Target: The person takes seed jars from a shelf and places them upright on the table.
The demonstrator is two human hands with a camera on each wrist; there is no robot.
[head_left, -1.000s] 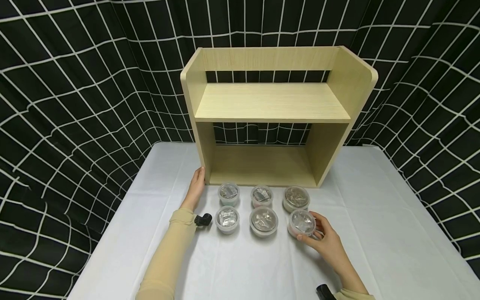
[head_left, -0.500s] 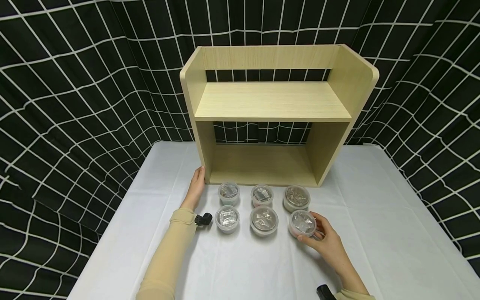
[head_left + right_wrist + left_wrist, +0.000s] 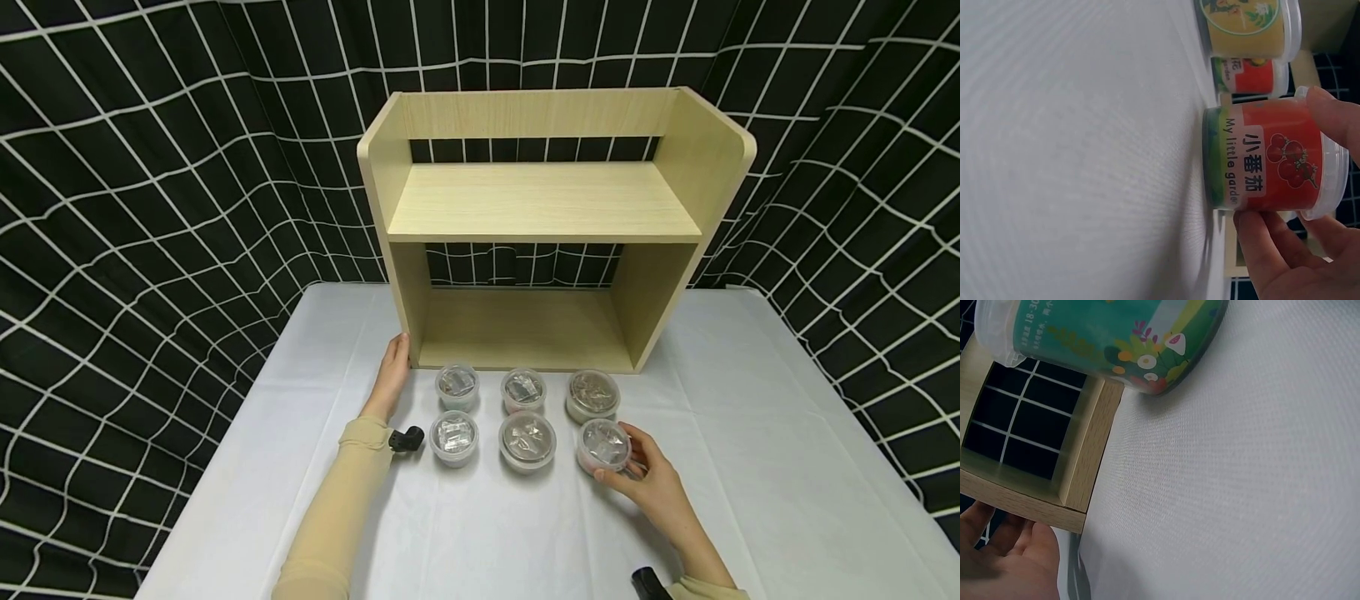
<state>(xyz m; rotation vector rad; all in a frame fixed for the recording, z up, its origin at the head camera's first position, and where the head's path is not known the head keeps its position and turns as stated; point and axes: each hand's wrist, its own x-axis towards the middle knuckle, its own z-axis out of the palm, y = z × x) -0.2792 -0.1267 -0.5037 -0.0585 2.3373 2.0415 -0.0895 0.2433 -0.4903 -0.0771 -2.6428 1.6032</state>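
Note:
My right hand (image 3: 658, 485) pinches the rim of a small lidded plastic tub (image 3: 604, 445) at the front right, thumb on one side and fingers on the other. In the right wrist view, this tub (image 3: 1279, 159) stands upright on the cloth, its red label showing small tomatoes and "My little garden". Far to the left, my left hand (image 3: 388, 379) rests against the outer left side of a light wooden shelf (image 3: 543, 204), near its bottom corner. The left wrist view shows its fingers (image 3: 1041, 544) extended along that panel.
Two rows of lidded tubs stand before the shelf, including a front-middle tub (image 3: 527, 443), a front-left tub (image 3: 454, 439) and a back-right tub (image 3: 592, 396). A teal flowered tub (image 3: 1116, 337) shows in the left wrist view. White cloth (image 3: 480, 542) covers the table; black gridded curtains (image 3: 150, 167) surround it.

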